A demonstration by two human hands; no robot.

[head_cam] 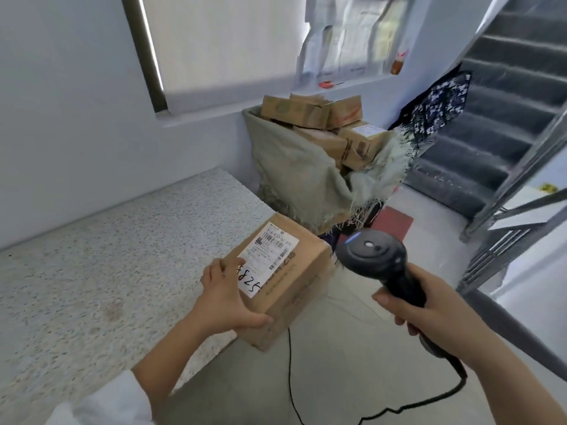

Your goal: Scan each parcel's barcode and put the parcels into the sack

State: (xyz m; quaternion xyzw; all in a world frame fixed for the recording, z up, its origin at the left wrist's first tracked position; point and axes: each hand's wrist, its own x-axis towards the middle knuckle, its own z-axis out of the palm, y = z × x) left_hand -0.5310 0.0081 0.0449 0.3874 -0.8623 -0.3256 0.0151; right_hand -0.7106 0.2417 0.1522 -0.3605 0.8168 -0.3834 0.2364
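A brown cardboard parcel with a white barcode label and handwritten "825" is held past the edge of the speckled counter. My left hand grips its near left corner, fingers on top and thumb on the side. My right hand holds a black corded barcode scanner just right of the parcel, its head level with the label. Behind them stands a pale woven sack, open at the top, with several cardboard parcels piled in it.
The scanner cable hangs down to the floor between my arms. A grey staircase with a metal railing rises at the right. A window ledge and a dark patterned cloth lie behind the sack.
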